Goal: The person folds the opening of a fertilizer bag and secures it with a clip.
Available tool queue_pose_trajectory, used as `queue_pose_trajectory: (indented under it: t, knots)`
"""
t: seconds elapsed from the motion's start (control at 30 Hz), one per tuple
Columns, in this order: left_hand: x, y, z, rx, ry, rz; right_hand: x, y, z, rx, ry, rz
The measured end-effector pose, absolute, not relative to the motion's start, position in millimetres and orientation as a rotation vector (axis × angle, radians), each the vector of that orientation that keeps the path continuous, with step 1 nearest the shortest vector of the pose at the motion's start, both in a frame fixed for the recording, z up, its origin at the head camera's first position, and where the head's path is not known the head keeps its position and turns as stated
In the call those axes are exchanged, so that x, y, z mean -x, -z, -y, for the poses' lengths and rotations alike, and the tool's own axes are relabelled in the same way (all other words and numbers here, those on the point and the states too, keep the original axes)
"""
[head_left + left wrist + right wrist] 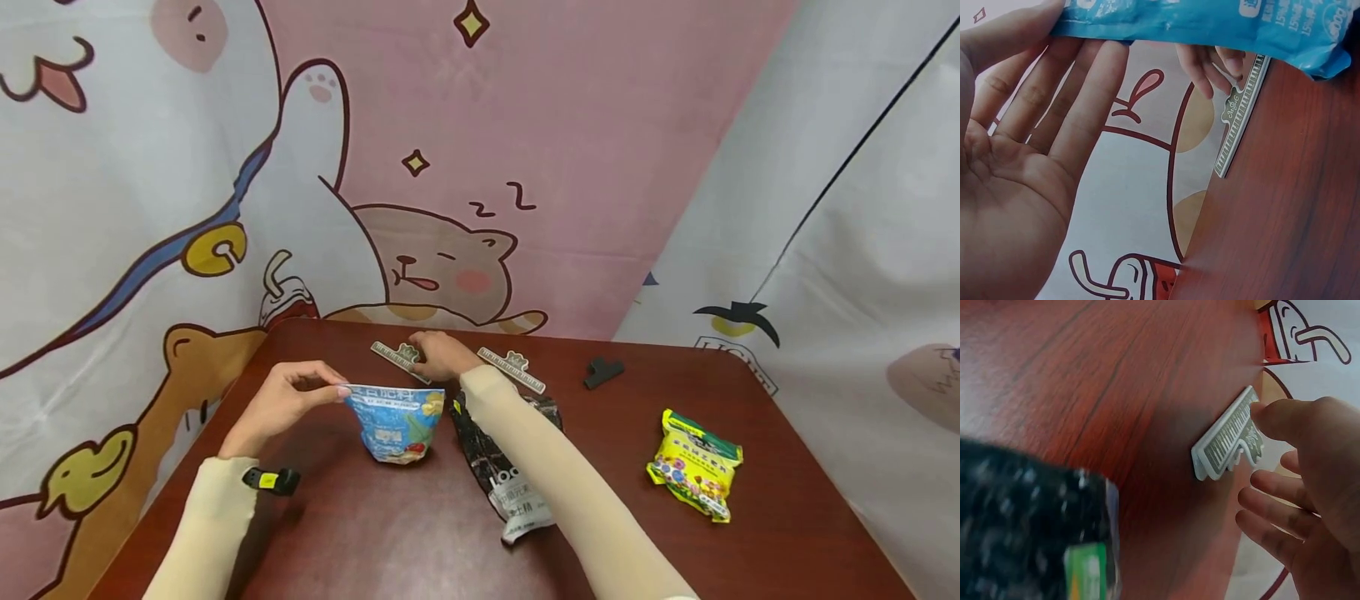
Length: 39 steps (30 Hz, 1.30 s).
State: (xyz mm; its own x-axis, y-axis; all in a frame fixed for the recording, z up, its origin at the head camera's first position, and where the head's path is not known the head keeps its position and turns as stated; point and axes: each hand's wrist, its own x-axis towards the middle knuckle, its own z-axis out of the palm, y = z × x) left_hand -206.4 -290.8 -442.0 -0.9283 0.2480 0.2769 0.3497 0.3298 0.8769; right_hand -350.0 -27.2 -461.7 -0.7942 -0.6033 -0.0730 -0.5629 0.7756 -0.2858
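A blue printed bag (396,427) stands upright on the table, left of the middle. Thumb and fingers of my left hand (285,402) pinch its upper left corner; in the left wrist view the bag's blue edge (1166,24) runs between them. My right hand (444,357) reaches to the far side, right at a piano-key-patterned clip (392,356) lying there. In the right wrist view my thumb overlaps the upper end of this clip (1229,434), while the other fingers stand spread apart from it.
A black bag (517,493) lies under my right forearm. Behind it is a second piano-key clip (517,372), with a small dark clip (602,372) farther right. A yellow and green packet (696,468) lies at the right. A printed cloth (570,167) hangs behind the table.
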Motion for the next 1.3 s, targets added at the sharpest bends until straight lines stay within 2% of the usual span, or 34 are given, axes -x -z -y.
queue_pose_trajectory:
  t: [0.63,1.3]
  knots:
    - [207,442,291,0.571,1.684,2.481,366,480,37,1.014,0.317,-2.856]
    - [207,441,292,0.576,1.671,2.503,362,480,33,0.828,0.656,-2.832]
